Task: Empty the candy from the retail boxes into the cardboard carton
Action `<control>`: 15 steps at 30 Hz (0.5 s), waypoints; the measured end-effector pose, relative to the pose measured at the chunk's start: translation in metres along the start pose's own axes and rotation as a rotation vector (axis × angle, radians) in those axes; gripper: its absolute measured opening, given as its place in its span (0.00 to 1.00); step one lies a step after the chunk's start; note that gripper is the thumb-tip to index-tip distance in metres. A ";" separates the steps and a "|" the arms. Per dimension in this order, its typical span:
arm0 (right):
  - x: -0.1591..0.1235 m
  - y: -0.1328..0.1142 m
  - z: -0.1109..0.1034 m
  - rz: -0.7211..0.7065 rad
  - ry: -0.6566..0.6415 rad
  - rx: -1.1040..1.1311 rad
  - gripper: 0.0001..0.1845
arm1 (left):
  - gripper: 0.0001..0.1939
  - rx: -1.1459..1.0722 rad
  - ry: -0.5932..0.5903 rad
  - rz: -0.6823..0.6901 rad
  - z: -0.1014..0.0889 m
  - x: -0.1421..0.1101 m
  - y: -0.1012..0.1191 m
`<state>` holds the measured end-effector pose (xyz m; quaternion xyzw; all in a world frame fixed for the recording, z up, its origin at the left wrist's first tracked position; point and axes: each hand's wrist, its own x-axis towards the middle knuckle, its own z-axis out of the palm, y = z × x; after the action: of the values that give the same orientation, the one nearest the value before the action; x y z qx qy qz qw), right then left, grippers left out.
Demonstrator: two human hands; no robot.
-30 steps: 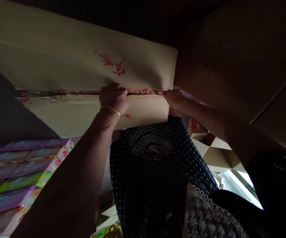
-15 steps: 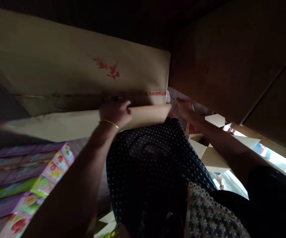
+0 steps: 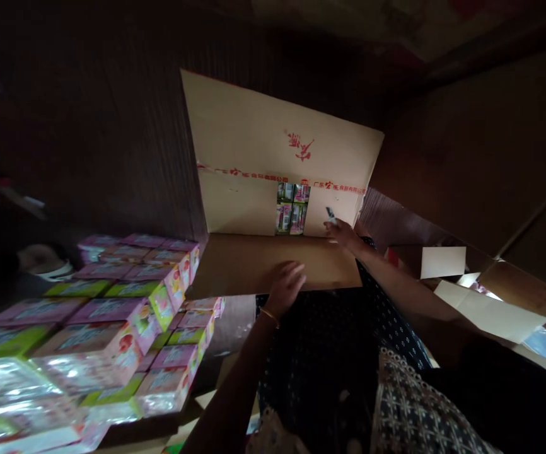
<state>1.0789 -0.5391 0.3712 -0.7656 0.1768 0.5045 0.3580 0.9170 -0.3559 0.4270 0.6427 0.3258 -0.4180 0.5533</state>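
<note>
A big cardboard box (image 3: 254, 139) with red print and red-lettered tape stands in front of me. A gap in its taped face shows colourful packs (image 3: 292, 205) inside. My left hand (image 3: 286, 284), with a thin gold bangle at the wrist, lies fingers out on the box's near flat side. At the box's right edge my right hand (image 3: 343, 233) is pinched on a small pale object (image 3: 330, 214) that I cannot identify. My dark dotted clothing (image 3: 330, 353) fills the lower middle of the view.
Stacks of pink, purple and green shrink-wrapped packs (image 3: 112, 315) fill the left side, close to the box. Dark wooden walls (image 3: 466, 145) rise behind and to the right. Opened pale cardboard flaps (image 3: 485, 309) lie at the right.
The view has pulled back and the box now looks smaller. My left hand has dropped from the taped seam to the box's near side. The right hand stays at the box's right edge.
</note>
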 end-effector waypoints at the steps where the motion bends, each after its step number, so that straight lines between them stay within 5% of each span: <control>1: 0.009 -0.002 0.002 0.017 0.018 0.061 0.11 | 0.19 -0.143 0.029 -0.095 -0.006 0.008 0.002; 7: 0.093 -0.021 0.006 0.148 0.370 0.777 0.11 | 0.18 -0.657 0.150 -0.541 -0.042 0.066 0.056; 11: 0.120 -0.009 0.008 0.172 0.565 0.795 0.14 | 0.12 -0.664 0.161 -0.518 -0.037 0.105 0.094; 15: 0.122 0.014 -0.017 0.175 0.678 0.703 0.19 | 0.07 -0.810 0.155 -0.486 -0.021 0.151 0.124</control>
<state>1.1340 -0.5499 0.2602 -0.7017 0.5063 0.1652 0.4732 1.0959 -0.3631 0.3470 0.3099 0.6437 -0.3256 0.6194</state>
